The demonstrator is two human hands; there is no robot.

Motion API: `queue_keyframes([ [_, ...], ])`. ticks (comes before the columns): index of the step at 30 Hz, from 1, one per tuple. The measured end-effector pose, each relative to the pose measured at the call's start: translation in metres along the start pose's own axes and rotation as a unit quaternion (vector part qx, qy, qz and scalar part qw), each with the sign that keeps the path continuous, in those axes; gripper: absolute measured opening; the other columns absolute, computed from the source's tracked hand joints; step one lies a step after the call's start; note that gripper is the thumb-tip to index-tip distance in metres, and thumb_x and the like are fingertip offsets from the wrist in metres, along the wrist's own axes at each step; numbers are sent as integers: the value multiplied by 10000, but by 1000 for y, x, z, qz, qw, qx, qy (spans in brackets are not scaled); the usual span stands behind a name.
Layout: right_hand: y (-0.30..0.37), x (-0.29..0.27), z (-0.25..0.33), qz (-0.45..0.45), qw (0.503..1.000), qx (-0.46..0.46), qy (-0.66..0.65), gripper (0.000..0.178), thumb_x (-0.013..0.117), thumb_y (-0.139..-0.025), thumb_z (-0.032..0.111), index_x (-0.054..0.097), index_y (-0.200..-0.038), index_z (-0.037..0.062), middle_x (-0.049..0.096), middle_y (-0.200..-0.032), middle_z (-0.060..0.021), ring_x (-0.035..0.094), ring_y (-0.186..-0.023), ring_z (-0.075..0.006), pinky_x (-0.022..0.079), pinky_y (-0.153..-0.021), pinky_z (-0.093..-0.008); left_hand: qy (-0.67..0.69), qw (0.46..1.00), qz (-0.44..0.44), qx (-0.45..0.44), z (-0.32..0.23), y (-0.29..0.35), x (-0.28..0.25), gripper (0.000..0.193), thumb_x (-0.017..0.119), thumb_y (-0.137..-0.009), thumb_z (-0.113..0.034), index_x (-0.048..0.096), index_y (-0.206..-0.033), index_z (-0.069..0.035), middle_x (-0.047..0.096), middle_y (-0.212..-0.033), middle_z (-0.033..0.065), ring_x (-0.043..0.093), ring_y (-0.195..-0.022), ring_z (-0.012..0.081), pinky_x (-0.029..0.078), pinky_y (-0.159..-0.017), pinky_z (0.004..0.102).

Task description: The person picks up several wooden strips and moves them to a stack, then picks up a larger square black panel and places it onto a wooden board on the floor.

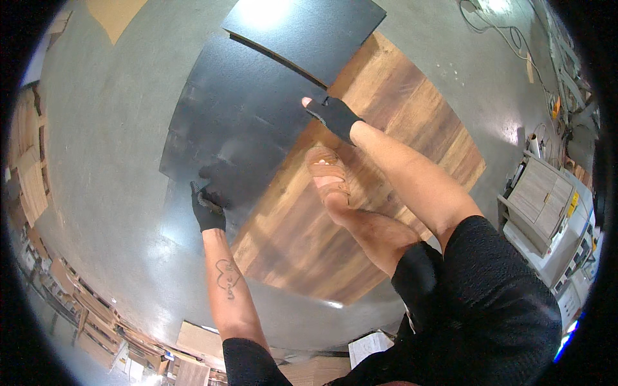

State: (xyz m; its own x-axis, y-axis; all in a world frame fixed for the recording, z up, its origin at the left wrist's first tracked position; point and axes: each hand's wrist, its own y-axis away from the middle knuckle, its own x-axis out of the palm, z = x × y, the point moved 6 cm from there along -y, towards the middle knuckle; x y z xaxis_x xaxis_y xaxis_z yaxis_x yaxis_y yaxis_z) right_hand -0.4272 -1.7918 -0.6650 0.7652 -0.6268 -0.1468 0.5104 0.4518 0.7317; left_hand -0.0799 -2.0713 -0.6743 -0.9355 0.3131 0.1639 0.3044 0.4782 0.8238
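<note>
A large black panel (238, 109) lies partly over a wood-grain panel (412, 96) on the floor. My right hand (335, 117), in a black glove with a bare thumb tip, grips the black panel's right edge. The thumb rests on top; the other fingers are hidden. At the panel's near left end is my gloved left hand (208, 208), its fingers curled against it and partly hidden. A second black panel (306, 32) lies beyond the first, with a dark gap between them. My sandalled foot (328, 177) stands on the wood-grain panel.
A small wooden cabinet (539, 193) stands on the right, beside a white surface holding small items. Cables (508, 32) lie on the grey floor (103, 135) at the far right. Stacked boards (29, 174) line the left side. Cardboard (199, 341) lies near me.
</note>
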Motion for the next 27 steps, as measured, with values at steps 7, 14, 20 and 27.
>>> queue_keyframes([
  [7,-5,-17,3,-33,998,42,43,737,626,-884,710,666,-857,-25,623,-804,-133,557,-770,-248,467,-759,-420,-30,999,21,13,3,-12,0,445,497,-1064,-480,651,-1280,-123,708,-1120,32,619,-886,159,491,-791,318],
  [14,-8,-18,-6,-23,998,55,-1,653,646,-879,706,607,-764,64,532,-733,-56,485,-713,-201,416,-682,-378,0,999,-10,34,-2,-14,3,582,518,-1026,-555,679,-1137,-7,723,-1036,135,654,-972,257,496,-914,383],
  [20,48,-42,-50,18,999,43,-23,769,603,-867,768,656,-937,5,644,-893,-126,591,-849,-245,466,-825,-376,-74,997,-16,29,37,48,-59,478,468,-1073,-504,569,-1363,-137,603,-1375,69,568,-1191,242,406,-1046,417],
  [27,307,-166,-158,-22,984,157,85,1075,691,-835,707,398,-1523,-66,418,-1575,-258,438,-1450,-347,379,-1173,-422,-263,943,15,-205,205,411,-130,405,563,-1055,-394,616,-1352,-123,666,-1260,62,618,-1106,186,523,-896,340],
])
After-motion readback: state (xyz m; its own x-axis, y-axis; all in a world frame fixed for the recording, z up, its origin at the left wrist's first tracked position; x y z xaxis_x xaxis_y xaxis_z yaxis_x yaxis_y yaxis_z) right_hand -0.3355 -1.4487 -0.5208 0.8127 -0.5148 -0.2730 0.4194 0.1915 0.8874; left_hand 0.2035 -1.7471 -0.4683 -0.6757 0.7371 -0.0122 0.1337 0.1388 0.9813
